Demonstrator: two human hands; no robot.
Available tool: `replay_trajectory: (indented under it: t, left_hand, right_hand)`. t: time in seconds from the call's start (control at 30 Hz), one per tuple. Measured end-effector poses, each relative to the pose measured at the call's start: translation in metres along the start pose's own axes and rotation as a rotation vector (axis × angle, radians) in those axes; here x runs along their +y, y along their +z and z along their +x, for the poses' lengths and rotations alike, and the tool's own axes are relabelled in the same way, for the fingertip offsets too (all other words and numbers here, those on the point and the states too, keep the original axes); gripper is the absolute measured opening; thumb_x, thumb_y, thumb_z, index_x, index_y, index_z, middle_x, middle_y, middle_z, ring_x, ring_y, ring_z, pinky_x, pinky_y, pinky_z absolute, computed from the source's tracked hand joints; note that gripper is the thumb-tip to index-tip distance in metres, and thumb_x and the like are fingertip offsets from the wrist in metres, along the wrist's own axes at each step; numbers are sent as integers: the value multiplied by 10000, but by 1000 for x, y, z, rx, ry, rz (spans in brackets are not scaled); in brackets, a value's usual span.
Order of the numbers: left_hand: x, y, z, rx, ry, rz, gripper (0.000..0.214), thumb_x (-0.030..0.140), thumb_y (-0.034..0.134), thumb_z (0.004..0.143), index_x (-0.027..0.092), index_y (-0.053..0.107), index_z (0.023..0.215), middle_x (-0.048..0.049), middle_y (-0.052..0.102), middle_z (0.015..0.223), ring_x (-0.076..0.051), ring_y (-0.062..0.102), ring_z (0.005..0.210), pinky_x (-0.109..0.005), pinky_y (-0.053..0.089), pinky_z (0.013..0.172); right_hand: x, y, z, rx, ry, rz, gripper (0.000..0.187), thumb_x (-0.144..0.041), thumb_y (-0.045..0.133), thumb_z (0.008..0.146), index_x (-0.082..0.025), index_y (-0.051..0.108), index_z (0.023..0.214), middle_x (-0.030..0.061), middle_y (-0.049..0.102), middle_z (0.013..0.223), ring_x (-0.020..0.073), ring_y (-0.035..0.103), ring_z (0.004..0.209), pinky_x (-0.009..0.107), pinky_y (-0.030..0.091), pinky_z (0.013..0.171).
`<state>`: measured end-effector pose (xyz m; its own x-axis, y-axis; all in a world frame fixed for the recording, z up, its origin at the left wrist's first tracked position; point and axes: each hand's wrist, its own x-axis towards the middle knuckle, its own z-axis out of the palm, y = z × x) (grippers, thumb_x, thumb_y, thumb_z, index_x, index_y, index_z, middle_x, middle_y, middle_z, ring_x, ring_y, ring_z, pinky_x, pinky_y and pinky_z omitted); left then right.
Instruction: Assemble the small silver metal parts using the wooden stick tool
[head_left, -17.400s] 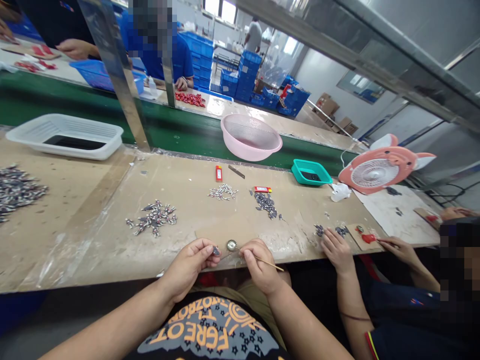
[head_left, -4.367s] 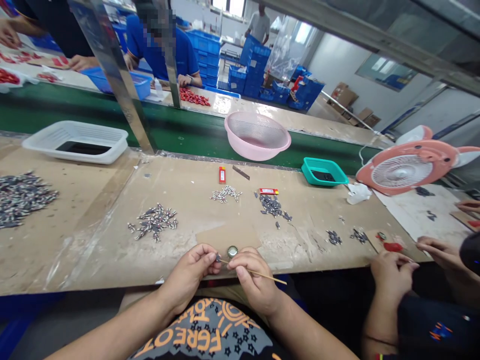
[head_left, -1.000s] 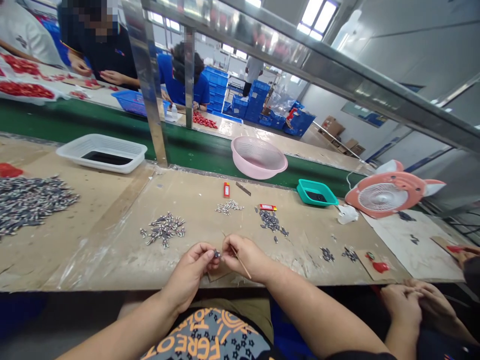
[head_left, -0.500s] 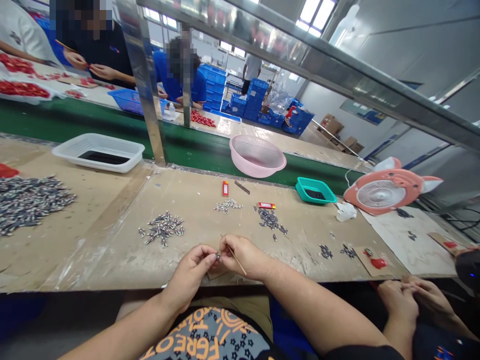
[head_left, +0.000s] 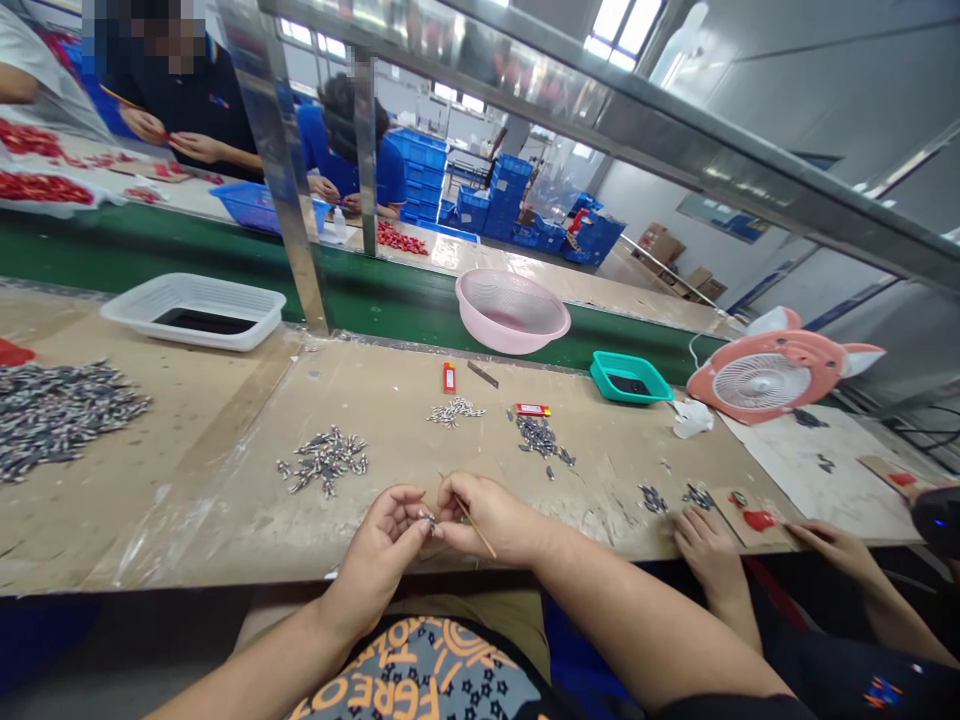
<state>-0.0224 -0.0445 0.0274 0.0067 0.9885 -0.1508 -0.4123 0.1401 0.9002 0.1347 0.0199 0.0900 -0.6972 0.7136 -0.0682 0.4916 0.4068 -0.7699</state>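
Small metal part is pointing right, long axis near level, left hand pinching it between narrowly closed fingers. Right hand is gripping a thin wooden stick slanting down-right, its fingers just beside the part. Bench is carrying scattered metal parts; green conveyor belt is stretching behind.

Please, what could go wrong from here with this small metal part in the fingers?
The tiny metal part pinched in the left hand could slip, and the workbench's front edge is close, so it might fall. The thin wooden stick in the right hand could knock it. A co-worker's hand beside a small loose pile might scatter those parts.
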Motion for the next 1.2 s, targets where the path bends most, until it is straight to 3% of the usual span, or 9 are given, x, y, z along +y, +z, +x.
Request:
replay_trajectory:
  t: [0.27,0.37,0.5,0.57,0.7,0.8,0.87,1.0,1.2]
  left_hand:
    - [6,1,-1,37,52,7,337,228,610,807,250,458,1107,24,569,809,-104,513,707,-215,428,679]
    - [5,-5,2,57,40,62,324,263,624,791,244,495,1088,20,577,800,-113,523,712,-226,434,696]
    - [12,-45,17,137,38,364,235,367,638,755,211,579,921,3,605,778,-148,549,719,-234,429,678]
    - [22,-72,30,135,101,612,250,419,608,762,216,593,907,-9,630,801,-186,568,767,-259,432,696]
    - [47,-111,52,126,114,1116,283,433,564,782,236,598,982,-26,692,951,-230,608,885,-315,444,781]
    - [60,-119,61,95,54,1362,303,450,515,798,237,614,988,-33,711,961,-244,642,846,-321,464,734]
    - [64,-118,65,52,104,1466,322,453,496,799,220,633,973,-51,708,992,-262,639,893,-343,464,772]
    - [67,-111,67,19,337,1494,380,481,479,795,182,645,962,-90,686,1036,-276,595,999,-379,419,904]
    - [59,-89,50,-32,482,1362,315,476,492,811,232,642,944,-55,673,1038,-257,559,1049,-389,389,956]
  right_hand:
    - [23,-7,-20,187,59,158,129,-165,561,760,-188,468,848,-20,539,751,111,490,674,226,416,633]
    - [46,-21,-35,369,94,124,87,-204,552,780,-188,479,824,-18,518,745,118,488,684,235,413,648]
    - [92,-54,-66,736,182,-43,108,-287,470,859,-184,496,877,-5,533,731,132,503,658,242,416,622]
    - [113,-67,-82,811,246,-211,146,-294,432,877,-178,521,884,10,557,731,143,518,652,251,421,616]
    - [141,-70,-94,753,293,-389,122,-230,484,834,-179,595,843,43,618,791,180,556,748,299,434,714]
    - [148,-60,-90,672,300,-470,101,-184,529,808,-186,625,843,42,632,811,188,558,815,312,423,791]
    - [150,-54,-85,626,317,-525,95,-190,569,798,-182,630,870,45,629,830,192,551,846,312,414,825]
    - [151,-51,-77,553,391,-632,155,-243,624,790,-168,622,926,69,614,892,208,536,898,317,403,856]
    - [147,-60,-71,398,496,-757,101,-226,531,861,-170,612,888,83,618,917,206,543,929,295,398,847]
